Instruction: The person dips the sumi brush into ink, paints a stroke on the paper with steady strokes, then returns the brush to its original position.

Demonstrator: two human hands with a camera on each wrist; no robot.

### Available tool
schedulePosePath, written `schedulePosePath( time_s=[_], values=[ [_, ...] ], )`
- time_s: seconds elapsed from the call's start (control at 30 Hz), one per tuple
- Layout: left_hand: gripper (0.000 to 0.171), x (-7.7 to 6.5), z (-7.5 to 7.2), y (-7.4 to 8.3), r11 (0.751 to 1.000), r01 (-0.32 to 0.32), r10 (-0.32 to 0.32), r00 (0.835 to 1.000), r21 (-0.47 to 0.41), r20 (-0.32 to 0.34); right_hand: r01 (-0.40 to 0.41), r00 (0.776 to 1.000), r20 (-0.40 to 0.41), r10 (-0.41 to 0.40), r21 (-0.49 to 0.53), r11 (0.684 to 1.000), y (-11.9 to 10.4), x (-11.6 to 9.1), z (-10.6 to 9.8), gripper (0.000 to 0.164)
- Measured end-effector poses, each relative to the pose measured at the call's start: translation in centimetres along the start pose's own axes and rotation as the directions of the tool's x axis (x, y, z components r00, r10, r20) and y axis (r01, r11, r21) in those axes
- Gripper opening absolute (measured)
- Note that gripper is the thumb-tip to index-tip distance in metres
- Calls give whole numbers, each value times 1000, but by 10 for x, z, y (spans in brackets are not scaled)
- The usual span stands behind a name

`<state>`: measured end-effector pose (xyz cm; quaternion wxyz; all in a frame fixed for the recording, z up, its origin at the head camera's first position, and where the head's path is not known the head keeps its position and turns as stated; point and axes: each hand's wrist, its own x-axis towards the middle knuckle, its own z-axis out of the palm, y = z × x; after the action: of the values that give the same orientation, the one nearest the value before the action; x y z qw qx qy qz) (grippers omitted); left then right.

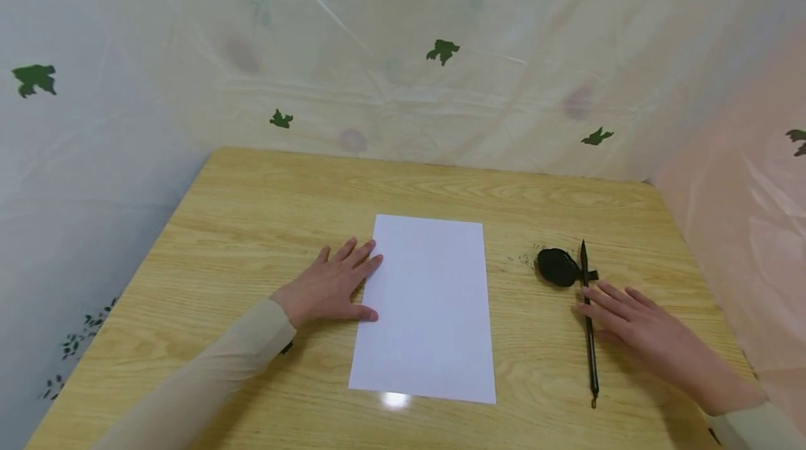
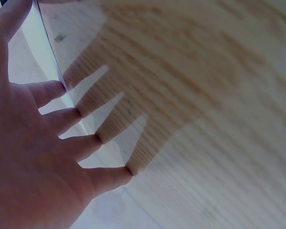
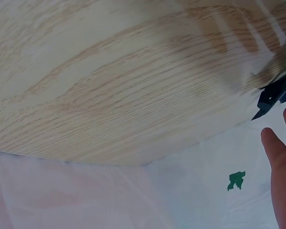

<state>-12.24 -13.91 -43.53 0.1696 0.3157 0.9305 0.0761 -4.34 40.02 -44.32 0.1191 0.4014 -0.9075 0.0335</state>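
Note:
A blank white sheet of paper (image 1: 425,310) lies on the wooden table (image 1: 283,184). My left hand (image 1: 330,285) rests at its left edge, fingers spread and straight, with the fingertips and thumb over the margin. In the left wrist view the fingers (image 2: 69,148) reach down to the tabletop. To the right of the sheet lies a black writing brush (image 1: 590,345), its tip pointing away and a small loop at its near end. The brush rests across part of a round black ink dish (image 1: 557,268). My right hand (image 1: 655,334) has extended fingers, their tips overlapping the brush's shaft.
Small dark specks (image 1: 527,256) mark the wood left of the ink dish. A pale plastic curtain (image 1: 378,86) with green leaf shapes hangs behind the table and along both sides. Light glares off the table near the sheet's bottom edge.

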Motion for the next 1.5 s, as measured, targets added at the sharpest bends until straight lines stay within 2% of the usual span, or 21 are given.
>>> schedulePosePath(
  time_s=[0.23,0.57,1.0,1.27,1.5],
  values=[
    [102,-1,2,0,1000,4,-4,1000,0,2,57,998,-33,-56,20,998,-2,5,1,57],
    [102,-1,2,0,1000,-3,3,1000,-5,-4,104,995,12,-104,-35,994,-1,5,4,65],
    [102,1,1,1,1000,-13,13,1000,-4,-4,174,985,13,-174,-55,983,1,6,8,67],
    [102,0,1,-1,1000,-13,14,1000,-4,3,171,985,28,-169,-80,982,-1,8,9,69],
    [102,0,1,-1,1000,-6,6,1000,-7,-1,182,983,7,-182,-105,978,-2,6,10,65]
  ],
)
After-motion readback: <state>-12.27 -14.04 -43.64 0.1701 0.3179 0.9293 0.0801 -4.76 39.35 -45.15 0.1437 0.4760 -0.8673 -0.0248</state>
